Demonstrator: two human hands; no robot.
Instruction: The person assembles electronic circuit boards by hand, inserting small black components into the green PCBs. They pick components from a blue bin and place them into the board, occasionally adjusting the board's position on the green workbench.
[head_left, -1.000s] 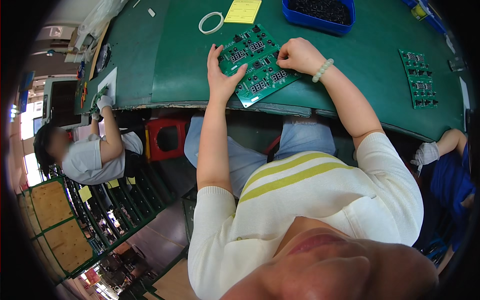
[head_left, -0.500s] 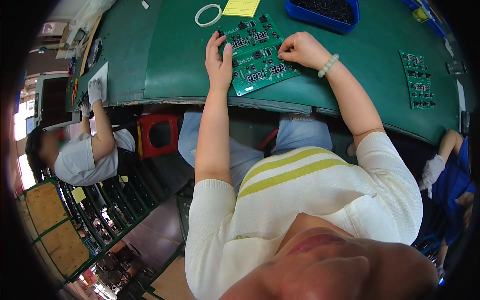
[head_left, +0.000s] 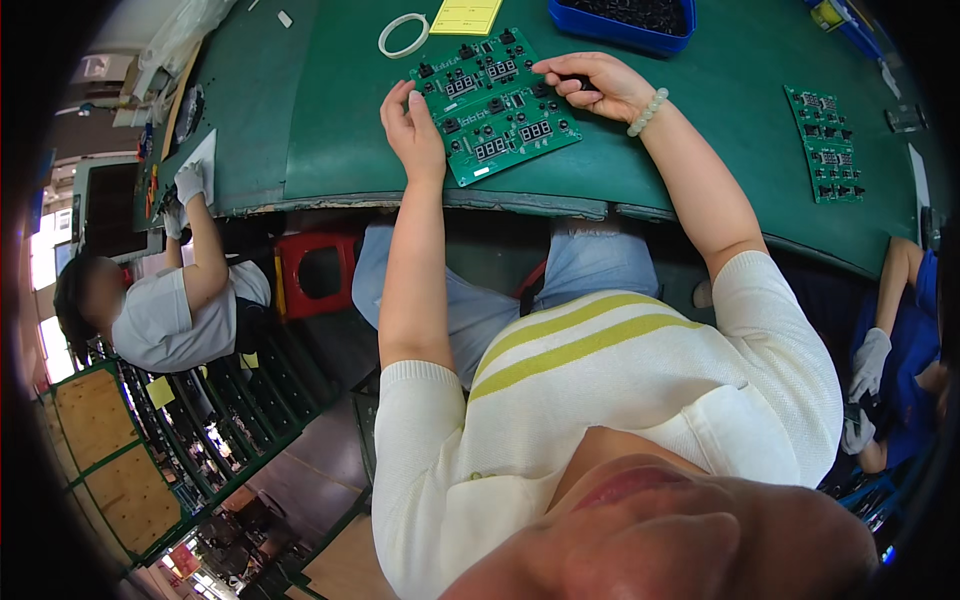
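Observation:
A green circuit board panel [head_left: 495,105] with black parts and small displays lies on the green table [head_left: 320,130] in front of me. My left hand [head_left: 412,125] rests against the panel's left edge, fingers curled upward. My right hand [head_left: 592,84] sits at the panel's upper right corner, fingers pinched on a small black part [head_left: 574,82]. A pale bead bracelet [head_left: 646,112] circles my right wrist.
A blue tray [head_left: 620,22] of black parts stands behind the panel, with a yellow note [head_left: 466,16] and a white tape ring [head_left: 403,35] to its left. Another green board [head_left: 824,140] lies at the right. A gloved person [head_left: 170,290] sits at left, another [head_left: 900,340] at right.
The view has shifted a little. My right hand has moved from the panel's right side up to its upper right corner. My left hand stays at the left edge.

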